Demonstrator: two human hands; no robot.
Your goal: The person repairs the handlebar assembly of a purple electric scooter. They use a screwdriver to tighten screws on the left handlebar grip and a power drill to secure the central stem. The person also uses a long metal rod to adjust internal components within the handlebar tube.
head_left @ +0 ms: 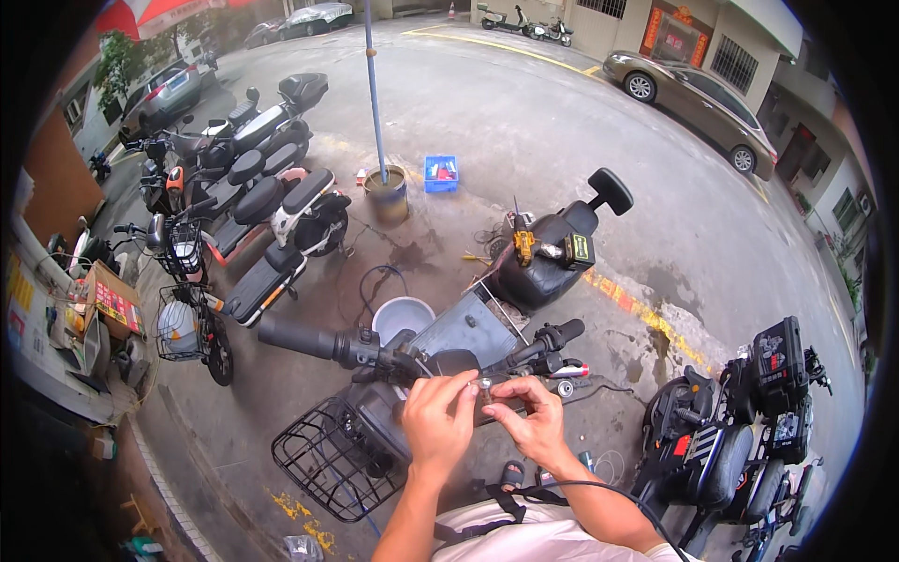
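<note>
In front of my body, over an electric scooter's handlebars [398, 356], both hands meet at a small metallic fitting [485, 391]. My left hand [436, 426] pinches it from the left, thumb and forefinger closed at its upper end. From the other side my right hand [534, 429] grips it between thumb and bent fingers. The part's exact kind is too small to tell. Below the left forearm sits the scooter's black wire basket [337, 459]. On its black seat [536, 281] rest a yellow power drill [523, 247] and a black-and-yellow box-shaped item [579, 251].
A pale basin [403, 317] stands beside the scooter's grey footboard [468, 330]. Beyond are a pole in a bucket [387, 201] and a blue crate [441, 178]. Parked scooters line the left [253, 201] and lower right [721, 450]. A brown car [698, 98] is parked far right.
</note>
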